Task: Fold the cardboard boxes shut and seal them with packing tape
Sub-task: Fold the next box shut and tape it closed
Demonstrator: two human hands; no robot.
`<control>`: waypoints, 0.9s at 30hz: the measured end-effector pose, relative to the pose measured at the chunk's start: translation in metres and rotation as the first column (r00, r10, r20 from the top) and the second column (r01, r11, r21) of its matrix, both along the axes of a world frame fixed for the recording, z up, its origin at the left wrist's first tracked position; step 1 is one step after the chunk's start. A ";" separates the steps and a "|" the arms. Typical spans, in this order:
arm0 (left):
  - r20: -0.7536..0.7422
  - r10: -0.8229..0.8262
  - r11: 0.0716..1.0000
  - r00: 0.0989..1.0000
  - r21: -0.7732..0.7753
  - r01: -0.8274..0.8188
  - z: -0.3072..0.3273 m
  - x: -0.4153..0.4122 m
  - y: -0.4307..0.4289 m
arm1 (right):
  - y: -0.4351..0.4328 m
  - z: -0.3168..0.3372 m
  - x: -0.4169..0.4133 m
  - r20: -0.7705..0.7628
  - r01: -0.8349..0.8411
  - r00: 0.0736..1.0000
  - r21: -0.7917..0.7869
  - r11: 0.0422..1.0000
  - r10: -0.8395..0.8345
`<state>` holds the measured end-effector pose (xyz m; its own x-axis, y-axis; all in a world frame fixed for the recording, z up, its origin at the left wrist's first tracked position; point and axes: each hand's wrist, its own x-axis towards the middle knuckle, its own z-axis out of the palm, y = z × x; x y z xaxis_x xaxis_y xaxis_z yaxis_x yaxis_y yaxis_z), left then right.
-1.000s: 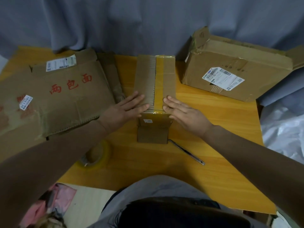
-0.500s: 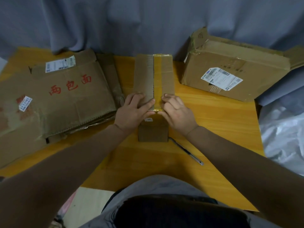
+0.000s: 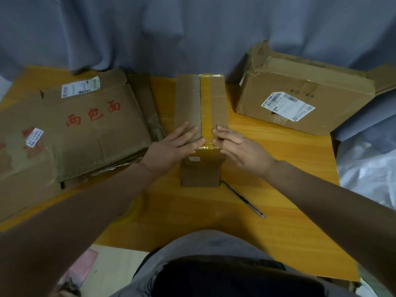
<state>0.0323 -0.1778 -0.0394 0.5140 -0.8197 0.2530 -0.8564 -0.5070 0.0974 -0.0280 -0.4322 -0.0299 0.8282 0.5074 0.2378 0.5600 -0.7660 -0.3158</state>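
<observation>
A narrow cardboard box (image 3: 216,99) stands in the middle of the wooden table (image 3: 192,209), its top flaps folded shut. A strip of yellowish tape (image 3: 206,103) runs along the top seam and down over the near edge. My left hand (image 3: 171,146) lies flat with straight fingers on the left flap at the near end. My right hand (image 3: 240,146) presses its fingertips on the right flap and the tape at the near edge. The tape roll is hidden under my left forearm.
A stack of flattened cardboard (image 3: 70,131) with red characters covers the table's left side. A larger box (image 3: 300,95) with a shipping label and open flaps sits at the back right. A thin metal blade (image 3: 244,198) lies near the box's right front corner. White plastic (image 3: 370,174) lies off the right edge.
Both hands were flat a second ago, curled over the near edge of the box half a second ago, and now lie flatter on the flaps again. The box has barely moved.
</observation>
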 end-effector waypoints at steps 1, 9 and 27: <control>-0.027 -0.020 1.000 0.999 0.014 0.020 0.003 0.004 0.002 | -0.002 -0.003 0.000 -0.024 -0.008 1.000 0.013 1.000 0.009; -0.230 -0.020 0.999 0.973 -0.048 0.009 0.007 0.013 0.026 | -0.011 -0.010 -0.006 -0.023 0.000 1.000 0.069 0.998 0.001; -0.070 0.026 0.998 0.997 0.066 -0.021 0.007 0.020 -0.002 | 0.020 0.000 0.008 0.206 0.166 0.966 -0.030 0.986 -0.156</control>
<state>0.0526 -0.1800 -0.0319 0.5482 -0.8207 0.1611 -0.8362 -0.5343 0.1236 -0.0195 -0.4126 -0.0294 0.8371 0.3858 0.3878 0.4766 -0.8623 -0.1709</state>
